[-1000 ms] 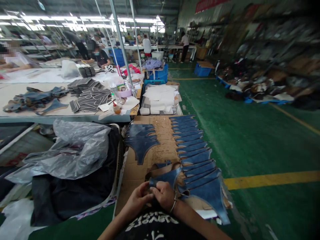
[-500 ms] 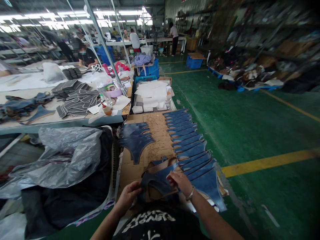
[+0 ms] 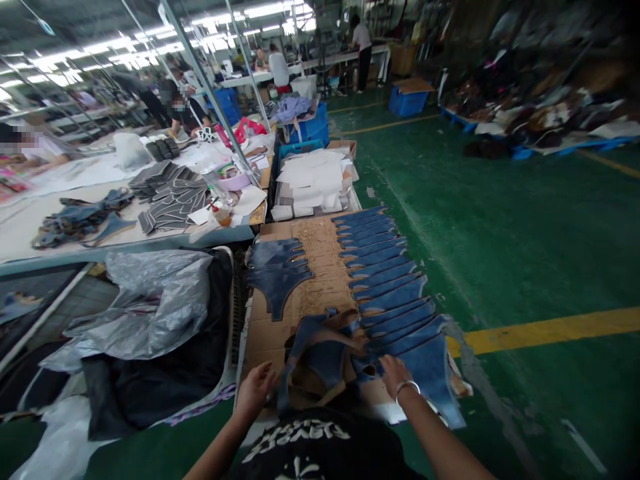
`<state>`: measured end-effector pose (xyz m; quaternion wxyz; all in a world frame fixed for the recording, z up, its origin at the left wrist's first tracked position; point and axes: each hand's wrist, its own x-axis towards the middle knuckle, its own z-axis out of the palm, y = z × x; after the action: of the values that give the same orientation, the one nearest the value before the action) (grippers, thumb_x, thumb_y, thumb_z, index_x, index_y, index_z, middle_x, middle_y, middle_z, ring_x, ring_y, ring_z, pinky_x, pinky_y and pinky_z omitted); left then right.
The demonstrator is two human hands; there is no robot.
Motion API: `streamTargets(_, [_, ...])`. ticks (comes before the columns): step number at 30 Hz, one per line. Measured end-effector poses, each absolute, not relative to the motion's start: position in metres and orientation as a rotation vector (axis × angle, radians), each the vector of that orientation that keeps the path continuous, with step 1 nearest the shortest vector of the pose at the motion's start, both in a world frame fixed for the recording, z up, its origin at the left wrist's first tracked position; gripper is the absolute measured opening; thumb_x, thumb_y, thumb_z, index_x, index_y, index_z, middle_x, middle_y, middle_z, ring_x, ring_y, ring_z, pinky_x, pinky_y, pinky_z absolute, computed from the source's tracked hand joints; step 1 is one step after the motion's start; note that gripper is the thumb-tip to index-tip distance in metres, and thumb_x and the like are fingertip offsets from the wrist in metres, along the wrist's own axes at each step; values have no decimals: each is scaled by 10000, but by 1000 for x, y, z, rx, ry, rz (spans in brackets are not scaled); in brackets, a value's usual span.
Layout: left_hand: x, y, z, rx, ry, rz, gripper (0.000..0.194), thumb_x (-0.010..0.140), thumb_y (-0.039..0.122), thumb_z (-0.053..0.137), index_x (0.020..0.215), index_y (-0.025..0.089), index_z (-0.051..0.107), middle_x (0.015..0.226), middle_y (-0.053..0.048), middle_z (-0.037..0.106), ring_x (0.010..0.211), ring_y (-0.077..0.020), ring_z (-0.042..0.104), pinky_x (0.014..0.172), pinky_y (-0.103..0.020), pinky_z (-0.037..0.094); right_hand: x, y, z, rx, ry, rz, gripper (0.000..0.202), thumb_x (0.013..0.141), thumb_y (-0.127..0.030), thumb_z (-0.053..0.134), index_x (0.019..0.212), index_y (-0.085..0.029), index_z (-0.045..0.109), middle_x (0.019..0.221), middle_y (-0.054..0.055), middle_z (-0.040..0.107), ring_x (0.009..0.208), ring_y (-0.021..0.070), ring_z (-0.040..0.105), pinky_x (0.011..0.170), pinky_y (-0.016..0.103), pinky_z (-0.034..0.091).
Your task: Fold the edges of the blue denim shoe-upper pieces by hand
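Note:
A loose heap of blue pieces with brown undersides (image 3: 320, 360) lies on the cardboard sheet (image 3: 315, 267) just in front of my body. Left of the heap is my left hand (image 3: 257, 389), its fingers apart and holding nothing. My right hand (image 3: 395, 375) is at the heap's right side, beside the lowest pieces of a long overlapping row of blue pieces (image 3: 385, 287); its fingers are spread slightly, with nothing in them. A smaller overlapping stack of blue pieces (image 3: 280, 277) rests on the cardboard's left part.
A bin with grey plastic (image 3: 160, 300) and black cloth stands at the left. Behind it, a long table (image 3: 65, 257) bears grey pieces and a bottle. White sheets (image 3: 315, 180) lie beyond the cardboard. People work farther back; green floor (image 3: 500, 253) is at the right.
My right hand has moved off the heap to its right side, and my left hand has come away from the heap's left edge. The heap's pieces have shifted, and the view has turned slightly.

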<state>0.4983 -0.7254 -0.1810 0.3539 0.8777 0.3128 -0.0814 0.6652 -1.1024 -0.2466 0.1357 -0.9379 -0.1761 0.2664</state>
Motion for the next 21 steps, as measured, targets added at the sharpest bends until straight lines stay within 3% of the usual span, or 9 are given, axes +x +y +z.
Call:
streamTargets(7, [481,-739,-184,2142,805,-220,382,749,430,477,965,149,617,961,-81,666,915,-193,618,826,-271,470,676,-1108,-253,-2803,-801,745,345,750,10,372,929,-195,584,994,71,575,989,231,468,829,358,355])
streamTargets(11, [489,-755,-173,2001,784,-294,366,728,404,488,951,146,622,930,-68,683,886,-192,625,795,-258,477,680,-1110,-245,-2805,-902,762,295,794,-50,373,928,-213,580,986,65,578,961,225,480,784,334,359])
streamTargets(17, [509,-772,-146,2114,604,-451,297,726,372,518,905,186,665,904,-40,687,902,-193,605,799,-249,455,672,-1110,-240,-2807,-855,880,276,820,-77,369,945,-200,582,994,83,617,1007,247,515,840,389,342])
streamTargets(21, [519,-776,-139,2159,480,-486,304,743,344,498,923,163,662,900,-54,684,855,-182,611,774,-237,454,666,-1102,-240,-2754,-695,1082,252,781,-84,463,999,-157,568,859,88,672,841,219,619,725,332,413])
